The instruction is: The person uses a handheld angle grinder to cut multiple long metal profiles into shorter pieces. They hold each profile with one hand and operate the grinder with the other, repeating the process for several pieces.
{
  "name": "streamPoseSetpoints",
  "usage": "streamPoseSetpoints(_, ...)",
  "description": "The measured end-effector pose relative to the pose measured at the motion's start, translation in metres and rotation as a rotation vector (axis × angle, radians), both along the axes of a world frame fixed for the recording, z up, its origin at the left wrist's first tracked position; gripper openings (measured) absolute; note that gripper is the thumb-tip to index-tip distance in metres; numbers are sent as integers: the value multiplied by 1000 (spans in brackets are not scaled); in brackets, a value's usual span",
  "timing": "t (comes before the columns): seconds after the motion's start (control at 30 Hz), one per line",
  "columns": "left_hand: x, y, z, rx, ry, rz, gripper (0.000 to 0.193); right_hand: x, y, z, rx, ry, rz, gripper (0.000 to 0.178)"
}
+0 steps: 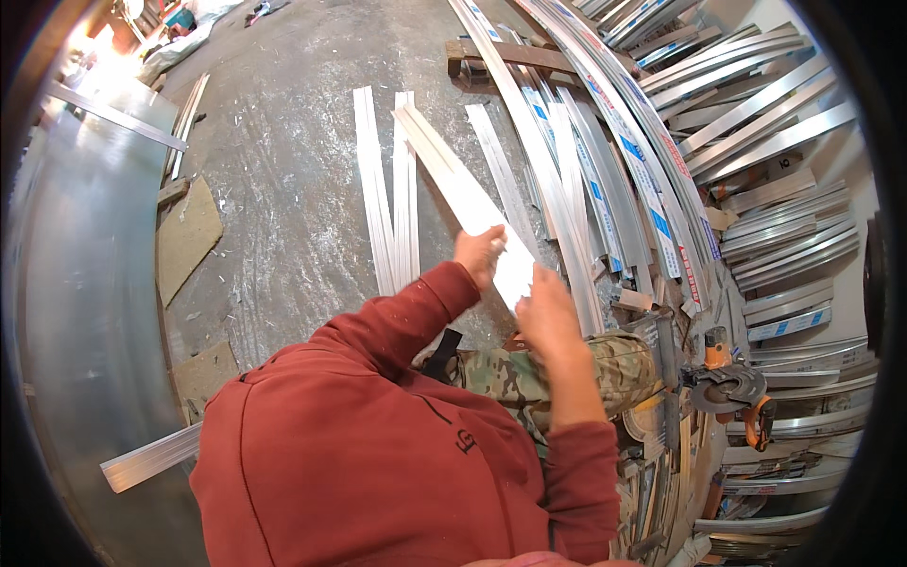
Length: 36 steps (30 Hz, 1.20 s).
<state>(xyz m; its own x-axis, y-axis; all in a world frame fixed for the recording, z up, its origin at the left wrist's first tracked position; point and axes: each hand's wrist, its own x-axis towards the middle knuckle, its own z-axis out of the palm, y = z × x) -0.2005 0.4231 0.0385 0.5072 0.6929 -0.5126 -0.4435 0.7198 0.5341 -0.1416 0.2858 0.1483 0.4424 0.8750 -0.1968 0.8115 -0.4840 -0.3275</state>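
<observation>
Got this metal profile (457, 180) angled above the floor (283, 142)'s right side. Left hand (480, 256)'s closed on its edge; right hand (551, 309)'s curled at the near end, too blurry to tell how tight. Probably light, stiff, slick: I'd grip both long edges.

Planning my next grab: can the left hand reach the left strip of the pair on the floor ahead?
Probably, once freed: the left hand grips the angled metal strip, but nothing appears to lie across the left floor strip.
</observation>
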Motion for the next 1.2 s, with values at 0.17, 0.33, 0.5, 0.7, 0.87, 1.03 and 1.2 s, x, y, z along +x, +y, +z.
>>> streamPoseSetpoints(0.17, -42, 128, -130, 406, 596, -365, 26, -14, -34, 20, 307, 65, 20, 43)
streamPoseSetpoints(0.33, -150, 275, -282, 519, 798, -289, 50, 20, -212, 67, 781, 84, -674, 19)
streamPoseSetpoints(0.5, -66, 205, -205, 666, 1217, -360, 88, 0, -449, 11, 1025, -330, -1570, 15)
streamPoseSetpoints(0.7, 92, 57, -44, 721, 664, -295, 55, -61, -596, -187, 269, -209, -2049, 31)
streamPoseSetpoints(0.87, 155, -24, 44, 907, 342, -359, 48, -1, -571, -258, 110, 5, -1736, 27)
streamPoseSetpoints(1.03, 183, -90, 85, 1038, 184, -534, 38, 69, -574, -307, -33, -282, -1393, 15)
streamPoseSetpoints(1.2, 192, -126, 99, 1098, 112, -653, 29, 96, -575, -325, -189, -197, -1215, 12)
